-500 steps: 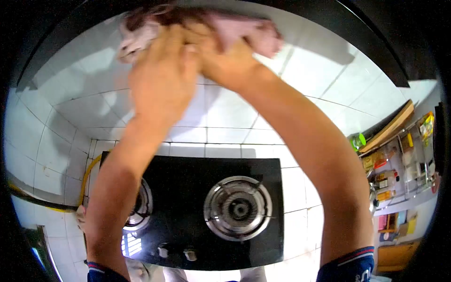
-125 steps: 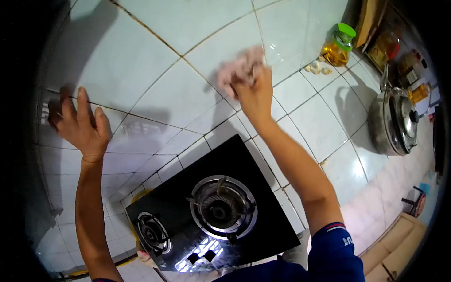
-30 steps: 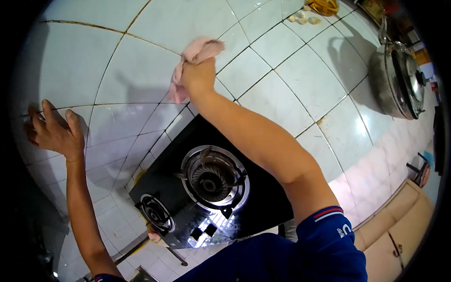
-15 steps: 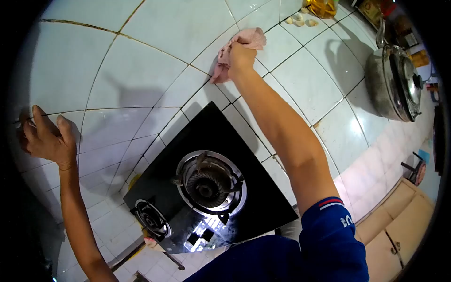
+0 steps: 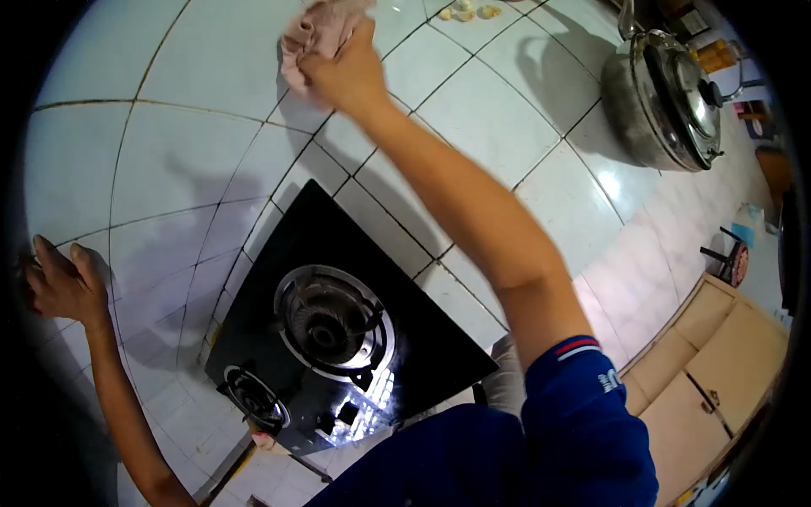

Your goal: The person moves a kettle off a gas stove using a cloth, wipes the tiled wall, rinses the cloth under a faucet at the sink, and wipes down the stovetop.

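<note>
My right hand [image 5: 353, 74] is closed on a crumpled pink cloth [image 5: 314, 40], which lies against the white wall tiles [image 5: 198, 63] near the line where they meet the tiled counter. Its fingertips are partly hidden in the folds. At the far left, my left hand [image 5: 66, 286] rests on the wall tiles with fingers apart and nothing in it; the dark picture edge covers some of the fingers. Below and between my arms sits a black glass gas stove [image 5: 427, 342] with a large burner [image 5: 329, 329] and a smaller burner [image 5: 256, 397].
A metal kettle [image 5: 625, 110] with a lid stands on the counter [image 5: 541, 203] at the right. Garlic cloves [image 5: 465, 13] lie near the top edge. Light wooden cabinets [image 5: 701, 380] and a small stool [image 5: 737, 264] appear lower right.
My right hand has carried the cloth up and left, farther onto the wall tiles. The whole view has shifted, so stove and kettle appear more to the left. My left hand stays on the wall.
</note>
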A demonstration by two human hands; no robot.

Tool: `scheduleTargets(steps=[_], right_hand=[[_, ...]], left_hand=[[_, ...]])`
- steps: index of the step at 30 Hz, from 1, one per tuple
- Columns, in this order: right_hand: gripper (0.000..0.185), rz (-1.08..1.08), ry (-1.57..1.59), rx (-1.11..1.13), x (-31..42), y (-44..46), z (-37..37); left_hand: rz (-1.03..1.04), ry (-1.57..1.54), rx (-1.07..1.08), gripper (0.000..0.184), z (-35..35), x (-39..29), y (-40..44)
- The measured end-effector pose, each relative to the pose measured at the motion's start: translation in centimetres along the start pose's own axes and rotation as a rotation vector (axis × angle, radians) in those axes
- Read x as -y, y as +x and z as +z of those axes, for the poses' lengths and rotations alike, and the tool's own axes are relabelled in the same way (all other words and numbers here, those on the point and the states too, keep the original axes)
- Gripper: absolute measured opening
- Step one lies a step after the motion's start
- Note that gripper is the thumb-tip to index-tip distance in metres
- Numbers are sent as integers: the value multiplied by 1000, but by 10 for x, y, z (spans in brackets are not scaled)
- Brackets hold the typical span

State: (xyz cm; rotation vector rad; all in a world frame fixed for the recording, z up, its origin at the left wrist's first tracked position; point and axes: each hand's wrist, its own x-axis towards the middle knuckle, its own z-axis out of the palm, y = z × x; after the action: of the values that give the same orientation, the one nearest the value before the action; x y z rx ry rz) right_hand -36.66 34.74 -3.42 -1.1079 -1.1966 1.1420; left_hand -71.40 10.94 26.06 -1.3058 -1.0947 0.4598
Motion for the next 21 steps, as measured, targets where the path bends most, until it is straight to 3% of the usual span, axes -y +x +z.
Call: scheduleTargets(steps=[1, 3, 6, 7, 9, 10, 12, 13, 15, 16, 18, 21], right_hand=[[48, -18, -45, 205, 14, 4, -27], [49, -129, -105, 331, 28, 25, -61], [48, -392, -526, 407, 41, 38, -98], [48, -381, -523, 418, 29, 37, -97], [48, -625, -683, 379, -5, 32, -95], [48, -623, -682, 382, -17, 25, -93], [31, -648, -736, 483, -41, 11, -82], [31, -650, -734, 483, -54, 1, -74], [41, -706, -902, 562, -77, -30, -56], [47, -732, -988, 603, -84, -44, -54], [48, -771, -924, 652, -95, -65, -57], [51, -821, -807, 757, -89, -94, -72]], left_hand=[[3, -29, -35, 56, 3, 1, -2], [11, -70, -55, 56, 1, -5, 2], [40, -169, -123, 58, -7, -10, 9], [7, -85, -49, 58, 1, -5, 0], [-21, -4, 29, 58, 13, 2, -10], [20, 32, -14, 58, 15, 5, -6], [62, 71, -58, 60, 21, 8, -11], [-5, 130, 60, 59, 26, 9, -21], [-69, 189, 186, 59, 27, 9, -27], [-71, 74, 177, 59, 25, 10, -25], [-77, -39, 175, 59, 26, 6, -28], [-73, 59, 113, 63, 41, 8, -33]])
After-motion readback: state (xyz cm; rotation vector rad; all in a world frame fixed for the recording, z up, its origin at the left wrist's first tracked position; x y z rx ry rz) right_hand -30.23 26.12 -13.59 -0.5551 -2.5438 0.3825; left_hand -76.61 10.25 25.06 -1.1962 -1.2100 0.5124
